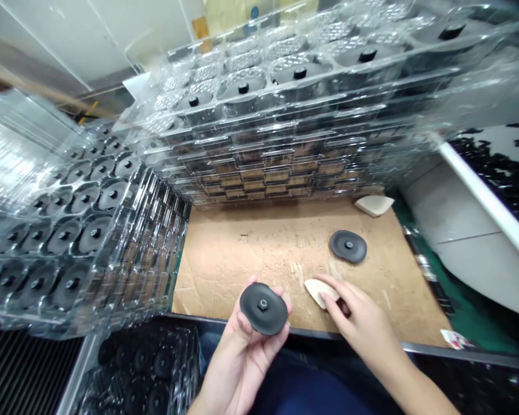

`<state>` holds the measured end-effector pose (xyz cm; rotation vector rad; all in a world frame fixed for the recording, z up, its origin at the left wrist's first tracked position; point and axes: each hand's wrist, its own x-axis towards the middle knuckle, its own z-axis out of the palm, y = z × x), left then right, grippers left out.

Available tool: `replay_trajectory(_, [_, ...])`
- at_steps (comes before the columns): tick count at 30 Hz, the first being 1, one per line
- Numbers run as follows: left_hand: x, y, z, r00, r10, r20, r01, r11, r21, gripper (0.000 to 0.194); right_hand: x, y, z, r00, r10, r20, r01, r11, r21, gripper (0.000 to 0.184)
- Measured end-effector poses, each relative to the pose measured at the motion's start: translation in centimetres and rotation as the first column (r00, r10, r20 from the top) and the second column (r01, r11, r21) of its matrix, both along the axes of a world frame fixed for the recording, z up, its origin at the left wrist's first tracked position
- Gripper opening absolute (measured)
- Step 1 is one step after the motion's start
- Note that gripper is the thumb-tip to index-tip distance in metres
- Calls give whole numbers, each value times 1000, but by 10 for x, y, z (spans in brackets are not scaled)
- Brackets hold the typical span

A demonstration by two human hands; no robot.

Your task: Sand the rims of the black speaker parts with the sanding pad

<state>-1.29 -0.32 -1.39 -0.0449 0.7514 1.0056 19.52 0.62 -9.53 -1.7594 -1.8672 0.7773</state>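
Observation:
My left hand (246, 351) holds a dark grey oval part (270, 317) by its edges, its face with a small black central stud turned up. To the right, my right hand (358, 317) pinches a pale, pointed wedge-like block (318, 292) between thumb and fingers, just over the cardboard sheet (242, 248). Beyond that hand lies a second dark grey oval part (348, 246) on the cardboard, stud up. Another pale pointed block (374, 204) rests at the cardboard's far right corner.
Clear plastic trays (277, 144) are stacked high at the back, some pockets holding oval parts. More stacked trays (82, 230) full of such parts stand at left, others (147, 369) lower down. At right, a white-edged bin (484, 190) has small black pieces behind it.

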Motion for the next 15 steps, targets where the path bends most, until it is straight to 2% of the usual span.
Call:
replay_trajectory(2, [1,0,-1,1000,8,12,-8,1000,-3,45,1,6,2,1000,4,5,-4,1000,17,29])
replay_trajectory(7, [3,-1,0,999,37,-20,-37,999,-13,53,-6,10,6,995,86,-41,-84,995,48,28])
replay_trajectory(10, [5,0,3,999,47,-25,-48,998,-34,44,-9,12,13,988,130,-83,-124,990,68,26])
replay_trajectory(12, [7,1,4,998,44,-43,-46,998,-38,39,-12,15,29,984,140,-111,-133,989,71,25])
replay_trajectory(15, [13,-1,5,992,51,-112,-52,999,-2,43,-23,17,68,971,140,-194,-117,986,122,24])
